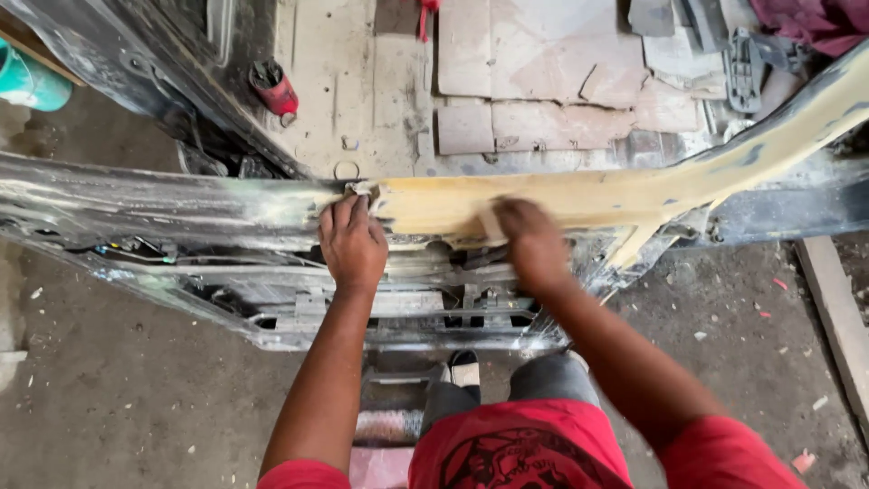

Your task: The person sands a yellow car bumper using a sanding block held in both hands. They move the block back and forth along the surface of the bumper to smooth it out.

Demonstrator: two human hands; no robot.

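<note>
A long metal car door (163, 208) stands on edge across the view, its upper strip coated with yellow-beige filler (579, 195). My left hand (351, 243) rests on the door's top edge, fingers pressing a small pale scrap at the left end of the filler. My right hand (529, 240) is blurred and presses a small pale sanding piece (490, 220) against the filler. The door's inner frame (407, 312) with slots and brackets faces me, below both hands.
Cracked tiles (543, 81) cover the floor beyond the door. A red can (274, 87) lies there, a teal container (32, 81) sits at the top left, a grey plastic part (744, 63) at the top right. A wooden plank (837, 317) lies at the right.
</note>
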